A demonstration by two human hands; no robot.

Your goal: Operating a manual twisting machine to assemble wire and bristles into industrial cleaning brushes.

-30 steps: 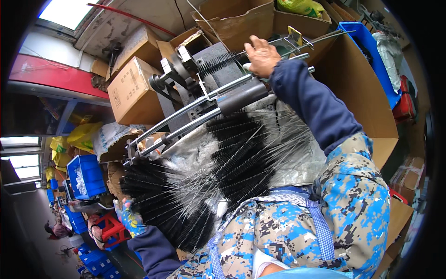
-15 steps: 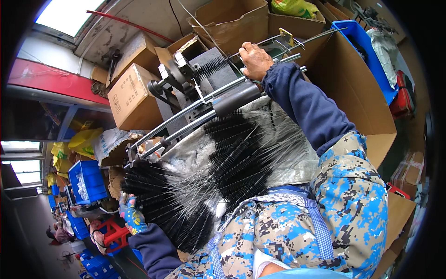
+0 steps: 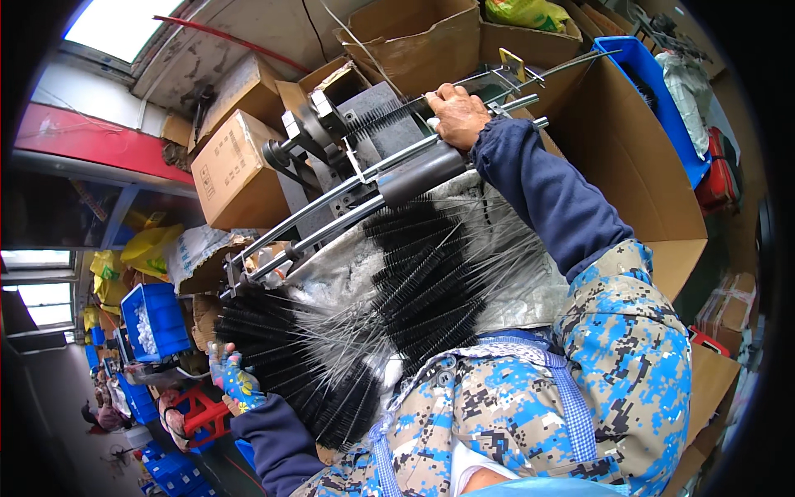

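Observation:
My bare right hand (image 3: 458, 116) is closed round the right end of a black spiral wire brush (image 3: 385, 118), which lies along a metal machine (image 3: 327, 149) with a round chuck-like head at its left. Two steel rods and a dark grey roller (image 3: 422, 176) run below the hand. Across my lap, on a grey-white sheet (image 3: 339, 269), rest bundles of black tube brushes (image 3: 426, 290) with bare wire stems. My left hand (image 3: 236, 381), in a patterned glove, is at the left edge of another brush bundle (image 3: 261, 335). Its fingers are stretched out, with nothing visible in them.
Cardboard boxes stand behind the machine, among them a closed carton (image 3: 236, 170). A large open carton (image 3: 638, 157) and a blue bin (image 3: 654, 108) are on the right. A blue crate (image 3: 156, 323) of white pieces and a red stool (image 3: 203, 417) sit at the left.
My right hand has shifted slightly right and down along the machine. The fingers of my left hand have come slightly away from the brush bundle.

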